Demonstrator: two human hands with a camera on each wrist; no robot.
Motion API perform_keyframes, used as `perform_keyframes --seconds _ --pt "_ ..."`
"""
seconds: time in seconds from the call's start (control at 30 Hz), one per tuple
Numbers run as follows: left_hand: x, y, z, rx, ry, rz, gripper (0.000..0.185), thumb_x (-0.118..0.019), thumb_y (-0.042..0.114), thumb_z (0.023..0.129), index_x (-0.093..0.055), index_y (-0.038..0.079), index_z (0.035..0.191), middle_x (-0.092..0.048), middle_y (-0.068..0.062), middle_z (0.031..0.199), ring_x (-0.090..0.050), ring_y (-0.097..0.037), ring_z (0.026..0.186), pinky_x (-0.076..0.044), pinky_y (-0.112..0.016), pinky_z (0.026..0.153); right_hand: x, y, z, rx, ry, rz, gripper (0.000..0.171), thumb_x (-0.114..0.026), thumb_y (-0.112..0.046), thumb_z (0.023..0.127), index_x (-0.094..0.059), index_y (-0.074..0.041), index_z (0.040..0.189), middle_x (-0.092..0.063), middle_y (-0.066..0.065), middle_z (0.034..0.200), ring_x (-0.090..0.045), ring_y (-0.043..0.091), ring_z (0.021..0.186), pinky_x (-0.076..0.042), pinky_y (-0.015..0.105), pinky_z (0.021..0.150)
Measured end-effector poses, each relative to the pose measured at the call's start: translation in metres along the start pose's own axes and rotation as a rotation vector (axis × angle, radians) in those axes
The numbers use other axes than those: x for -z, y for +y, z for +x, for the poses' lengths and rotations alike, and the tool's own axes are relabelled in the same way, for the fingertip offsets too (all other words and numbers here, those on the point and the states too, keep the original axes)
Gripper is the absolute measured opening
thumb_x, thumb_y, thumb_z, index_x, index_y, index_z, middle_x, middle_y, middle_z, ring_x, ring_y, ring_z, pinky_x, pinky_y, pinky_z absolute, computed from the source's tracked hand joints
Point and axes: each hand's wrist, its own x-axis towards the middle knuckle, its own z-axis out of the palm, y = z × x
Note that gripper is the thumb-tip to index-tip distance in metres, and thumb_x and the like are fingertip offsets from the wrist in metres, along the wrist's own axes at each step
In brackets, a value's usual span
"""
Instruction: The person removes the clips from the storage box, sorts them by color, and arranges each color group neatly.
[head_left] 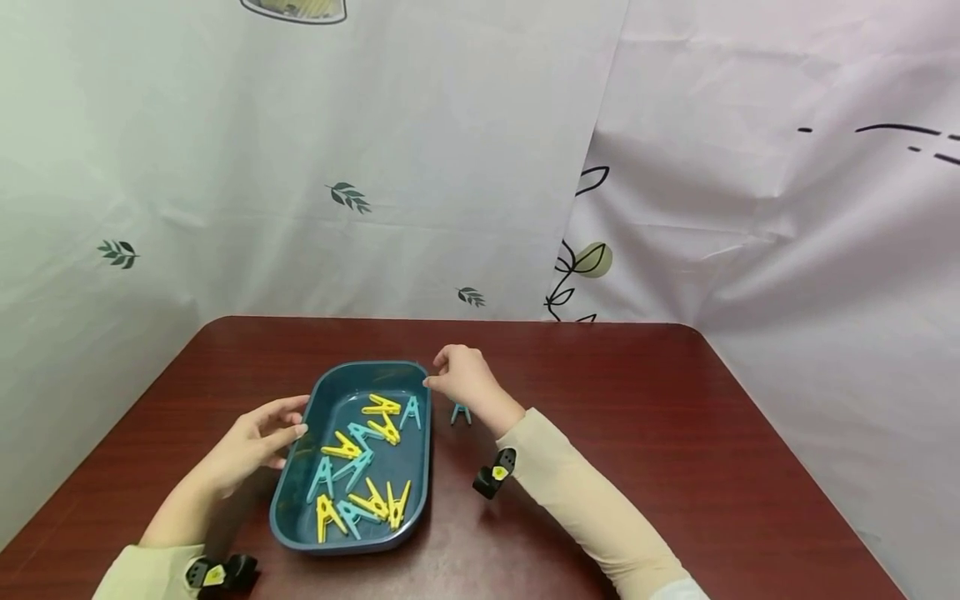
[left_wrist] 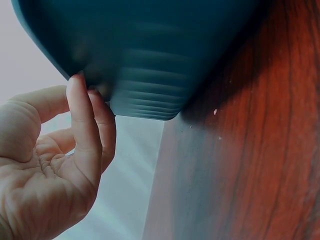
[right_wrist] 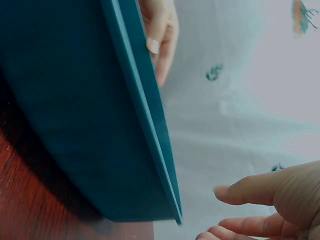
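A dark teal tray with rounded corners sits on the table, holding several yellow clothespins and light blue clothespins. My left hand holds the tray's left side, thumb at the rim; in the left wrist view its fingertips meet the outer wall. Beside the far right corner hovers my right hand. Its thumb and fingers are apart with nothing between them, as the right wrist view shows. One blue clothespin lies on the table right of the tray, partly covered by the right forearm.
The reddish-brown wooden table extends around the tray. A pale printed cloth hangs behind it and at the sides. Each wrist wears a black strap device, the right one over a beige sleeve.
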Motion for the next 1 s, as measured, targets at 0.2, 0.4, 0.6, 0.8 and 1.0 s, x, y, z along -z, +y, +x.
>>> perform_keyframes --seconds 0.2,0.4,0.6,0.8,1.0 --pt "0.001 -0.001 0.000 0.007 0.000 0.000 0.057 -0.057 0.022 0.096 -0.034 -0.002 0.142 -0.047 -0.014 0.107 -0.054 -0.008 0.080 -0.054 -0.032 0.061 -0.011 -0.016 0.003 0.079 -0.052 -0.106 0.033 -0.071 -0.019 0.086 -0.064 -0.001 0.113 -0.065 0.008 0.092 -0.060 0.013 0.075 -0.050 0.026 0.068" --pt "0.001 -0.003 -0.001 0.013 -0.004 -0.008 0.057 -0.057 0.022 0.096 -0.034 -0.002 0.143 -0.047 -0.014 0.107 -0.054 -0.008 0.080 -0.054 -0.032 0.061 -0.025 -0.030 0.007 0.092 -0.078 -0.220 0.024 -0.070 -0.018 0.087 -0.066 -0.002 0.105 -0.067 0.009 0.096 -0.064 0.015 0.079 -0.052 0.025 0.067" --pt "0.001 -0.003 -0.001 0.013 -0.002 -0.008 0.057 -0.056 0.022 0.096 -0.034 -0.002 0.143 -0.046 -0.014 0.107 -0.054 -0.008 0.081 -0.054 -0.032 0.061 -0.040 -0.040 0.007 0.131 -0.131 -0.388 0.023 -0.063 -0.011 0.089 -0.057 -0.008 0.067 -0.040 0.002 0.051 -0.039 0.012 0.041 -0.034 0.021 0.042" --pt "0.001 -0.002 -0.001 0.010 -0.005 -0.011 0.057 -0.056 0.022 0.096 -0.034 -0.002 0.143 -0.046 -0.013 0.107 -0.054 -0.008 0.080 -0.054 -0.032 0.061 -0.053 -0.045 0.007 0.152 -0.159 -0.594 0.023 -0.059 -0.012 0.092 -0.059 -0.013 0.070 -0.033 0.000 0.051 -0.033 0.010 0.041 -0.030 0.019 0.038" --pt "0.000 0.001 0.000 0.002 -0.001 0.001 0.057 -0.057 0.022 0.096 -0.035 -0.003 0.142 -0.046 -0.015 0.107 -0.055 -0.009 0.079 -0.054 -0.032 0.060 -0.063 -0.044 0.010 0.134 -0.165 -0.648 0.022 -0.060 -0.016 0.093 -0.061 -0.013 0.071 -0.031 0.000 0.051 -0.031 0.011 0.041 -0.029 0.020 0.038"
